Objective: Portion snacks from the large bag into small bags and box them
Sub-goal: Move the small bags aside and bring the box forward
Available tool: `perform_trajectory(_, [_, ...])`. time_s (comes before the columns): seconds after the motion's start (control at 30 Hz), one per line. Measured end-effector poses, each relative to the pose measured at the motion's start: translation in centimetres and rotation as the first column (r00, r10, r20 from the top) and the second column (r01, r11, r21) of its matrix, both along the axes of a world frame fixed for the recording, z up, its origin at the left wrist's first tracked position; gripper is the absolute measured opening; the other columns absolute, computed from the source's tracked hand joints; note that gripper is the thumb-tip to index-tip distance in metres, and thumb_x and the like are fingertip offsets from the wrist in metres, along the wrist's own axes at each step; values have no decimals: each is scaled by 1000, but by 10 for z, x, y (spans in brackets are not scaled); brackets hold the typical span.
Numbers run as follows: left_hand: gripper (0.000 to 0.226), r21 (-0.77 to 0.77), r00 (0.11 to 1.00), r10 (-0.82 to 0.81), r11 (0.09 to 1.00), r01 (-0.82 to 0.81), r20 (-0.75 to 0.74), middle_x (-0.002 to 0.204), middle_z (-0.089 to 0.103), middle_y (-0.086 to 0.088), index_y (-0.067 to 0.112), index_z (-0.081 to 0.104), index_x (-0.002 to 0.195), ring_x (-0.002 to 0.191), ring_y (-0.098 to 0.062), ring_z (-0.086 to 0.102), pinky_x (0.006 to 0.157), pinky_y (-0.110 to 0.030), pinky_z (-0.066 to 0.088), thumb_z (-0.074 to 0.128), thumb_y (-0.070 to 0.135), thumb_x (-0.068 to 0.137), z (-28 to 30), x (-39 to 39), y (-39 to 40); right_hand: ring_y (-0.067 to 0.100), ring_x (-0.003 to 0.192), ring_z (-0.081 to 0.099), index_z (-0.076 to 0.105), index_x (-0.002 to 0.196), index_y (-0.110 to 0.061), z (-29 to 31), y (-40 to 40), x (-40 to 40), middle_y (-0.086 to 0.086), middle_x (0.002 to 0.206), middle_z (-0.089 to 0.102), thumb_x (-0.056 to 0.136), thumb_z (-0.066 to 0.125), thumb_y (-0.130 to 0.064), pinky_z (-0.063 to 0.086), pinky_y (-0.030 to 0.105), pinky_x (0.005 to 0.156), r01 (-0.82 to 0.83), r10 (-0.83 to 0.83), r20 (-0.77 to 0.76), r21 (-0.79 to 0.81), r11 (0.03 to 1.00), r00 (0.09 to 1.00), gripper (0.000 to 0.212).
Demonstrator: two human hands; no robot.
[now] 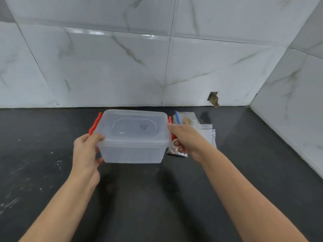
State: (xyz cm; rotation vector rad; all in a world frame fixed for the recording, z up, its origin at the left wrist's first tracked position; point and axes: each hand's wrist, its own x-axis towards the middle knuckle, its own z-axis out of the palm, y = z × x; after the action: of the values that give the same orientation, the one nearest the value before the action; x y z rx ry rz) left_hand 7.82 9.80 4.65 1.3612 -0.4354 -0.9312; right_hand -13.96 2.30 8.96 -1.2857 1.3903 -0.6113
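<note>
Two hands hold one clear plastic box (133, 137) in the head view, the only view there is, above a dark countertop (174, 198) in front of a marble-tiled wall (157, 67). The box is lidded, with red clip handles (95, 124) at its left and right ends, and it looks empty through its cloudy sides. The left hand (85, 152) grips the near-left corner, thumb curled over the lid edge and fingers under the base. The right hand (187, 138) is at the right end, thumb lying along the lid rim; its fingers curl round below, though how they meet the box cannot be made out.

Behind and just right of the box, a few small zip bags (204, 130) lie flat on the counter, one with a blue zip strip (177, 117) and something pale inside; a bag holding brownish snacks (176, 151) lies partly under the right hand.

As a judgement, the box should be light and fairly stiff, its smooth walls a little slippery, so the corners and lid rim are the safest hold. The clips must be released before any bags go in. The thin, limp bags are best pinched by their zip edges.
</note>
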Motion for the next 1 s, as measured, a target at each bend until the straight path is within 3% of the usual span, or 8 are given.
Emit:
perform_trajectory(0.1, [62,14,997,-66,998,66,39,108,58,-6,11,52,122,94,-24,56,64,-33,42,55,21,60,-3,-14,42,2,45,44,56,79,-17,-4,48,-16,-10,56,52,99,42,-35,30,14,43,-36,28,-76,-99,994,997,31])
perform_trajectory(0.17, [44,5,996,-80,997,80,44,106,59,-5,18,57,110,90,-22,56,66,-34,42,54,18,66,-6,-28,62,-3,52,55,62,82,-18,-12,73,-25,-14,65,63,100,41,-34,37,13,49,36,-43,-53,-136,990,998,31])
perform_trajectory(0.27, [15,11,994,-87,996,87,58,96,61,-5,19,59,94,80,-21,58,65,-37,46,58,24,80,-9,-46,82,11,80,64,64,95,-16,-30,98,-43,1,92,68,99,41,-37,51,27,70,144,-158,-79,-162,976,984,31])
perform_trajectory(0.37, [25,60,974,-178,983,171,139,88,69,-8,11,63,94,75,-26,65,63,-39,52,61,35,88,-14,-55,91,17,85,65,62,92,-21,-41,114,-60,1,91,67,99,40,-40,55,39,81,195,-231,-140,-231,953,963,30])
perform_trajectory(0.53, [22,127,914,-259,965,230,312,77,72,-3,15,68,87,72,-23,69,63,-39,57,56,33,91,-16,-64,91,17,75,62,62,85,-15,-48,127,-74,1,80,64,100,36,-38,52,35,70,240,-316,-237,-301,923,919,38])
perform_trajectory(0.7, [33,136,795,-253,967,213,551,67,68,-2,17,69,74,61,-16,63,57,-35,50,50,31,96,-26,-62,98,7,60,48,48,70,-16,-50,132,-74,-3,68,52,102,29,-35,31,22,51,164,-329,-464,-361,918,823,42])
perform_trajectory(0.9, [36,133,862,-214,976,172,460,65,65,-9,4,65,70,60,-25,61,50,-32,48,47,21,97,-32,-62,103,15,60,48,48,69,-12,-51,121,-83,5,70,54,102,34,-27,35,26,55,272,-321,-348,-182,945,881,39])
perform_trajectory(1.0, [27,159,877,-253,966,204,408,84,72,-9,14,71,89,80,-34,65,68,-48,56,48,25,97,-31,-63,106,15,58,46,46,69,-12,-49,122,-89,6,69,53,101,35,-24,34,26,53,327,-340,-252,-94,940,906,36])
